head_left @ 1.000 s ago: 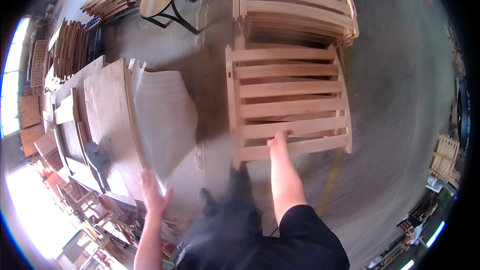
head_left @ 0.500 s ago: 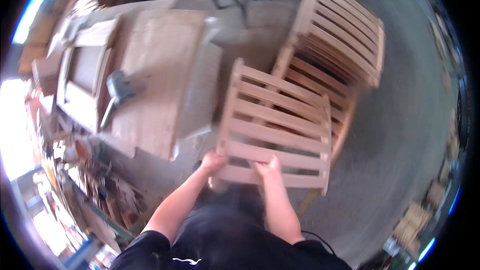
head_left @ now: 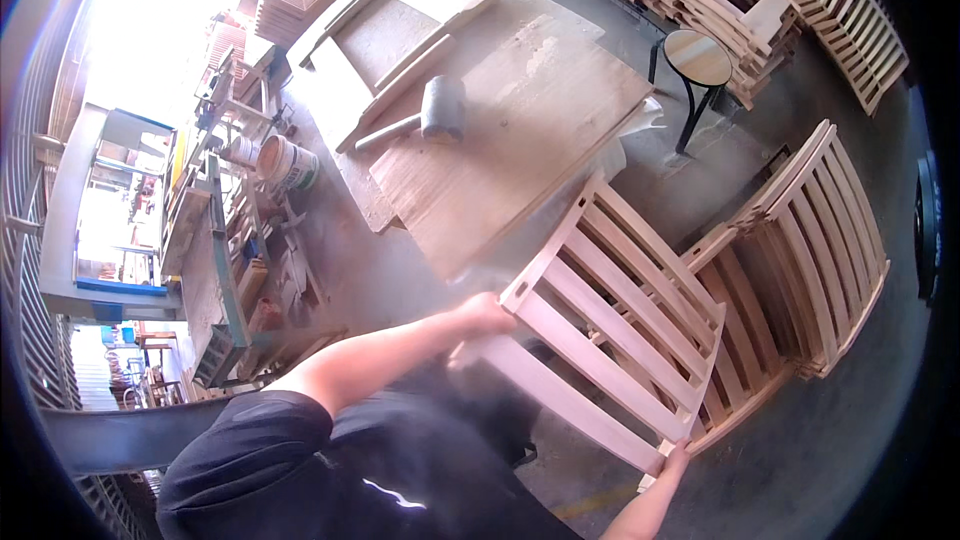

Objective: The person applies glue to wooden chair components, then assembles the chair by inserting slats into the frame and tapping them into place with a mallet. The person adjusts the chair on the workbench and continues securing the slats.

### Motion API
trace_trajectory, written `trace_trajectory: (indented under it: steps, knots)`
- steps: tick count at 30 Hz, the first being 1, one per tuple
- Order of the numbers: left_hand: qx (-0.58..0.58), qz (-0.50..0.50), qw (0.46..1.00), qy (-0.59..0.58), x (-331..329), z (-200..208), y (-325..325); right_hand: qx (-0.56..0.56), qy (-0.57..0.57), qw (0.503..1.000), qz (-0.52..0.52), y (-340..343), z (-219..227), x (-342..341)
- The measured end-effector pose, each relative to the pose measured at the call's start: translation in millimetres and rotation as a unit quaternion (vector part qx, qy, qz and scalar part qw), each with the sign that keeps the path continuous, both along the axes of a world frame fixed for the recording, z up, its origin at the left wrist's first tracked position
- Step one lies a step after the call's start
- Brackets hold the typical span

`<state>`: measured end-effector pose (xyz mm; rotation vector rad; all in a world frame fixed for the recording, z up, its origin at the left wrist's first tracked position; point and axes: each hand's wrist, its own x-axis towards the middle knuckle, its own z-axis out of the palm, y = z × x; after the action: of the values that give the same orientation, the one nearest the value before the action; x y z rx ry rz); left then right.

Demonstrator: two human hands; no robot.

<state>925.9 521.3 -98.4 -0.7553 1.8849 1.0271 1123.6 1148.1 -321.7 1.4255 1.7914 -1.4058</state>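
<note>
A pale wooden slatted frame (head_left: 603, 368) is tilted in front of me, several parallel slats joining its two side rails. My left hand (head_left: 487, 316) is closed around its left rail, near the corner closest to my body. At the opposite near corner, my right hand (head_left: 675, 460) grips the end of the other rail; part of its fingers is hidden. Just beyond and to the right lies a pile of similar slatted frames (head_left: 835, 255), which the held one partly overlaps in view.
A worktable topped with a wooden board (head_left: 530, 130) carries a mallet (head_left: 443, 110) and a wooden frame (head_left: 350, 90). Behind it to the right stands a round stool (head_left: 697, 58). More slatted pieces (head_left: 850, 30) are stacked far right. Buckets (head_left: 288, 163) and scrap wood are at left.
My view has swung left. The slatted frame now appears turned clockwise and farther right. My right hand has shifted from the near slat to the right rail's end; the left still holds the left rail.
</note>
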Motion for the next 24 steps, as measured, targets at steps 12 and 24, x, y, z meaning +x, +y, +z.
trace_trajectory:
  steps: [12, 24]
  knots:
    - [-0.071, -0.13, 0.987, 0.068, 2, 65, -31, -0.135, 0.021, 0.982, -0.129, -113, 22, 62]
    - [0.059, -0.227, 0.927, 0.292, 88, 165, -236, -0.007, 0.237, 0.933, -0.272, -371, 135, 230]
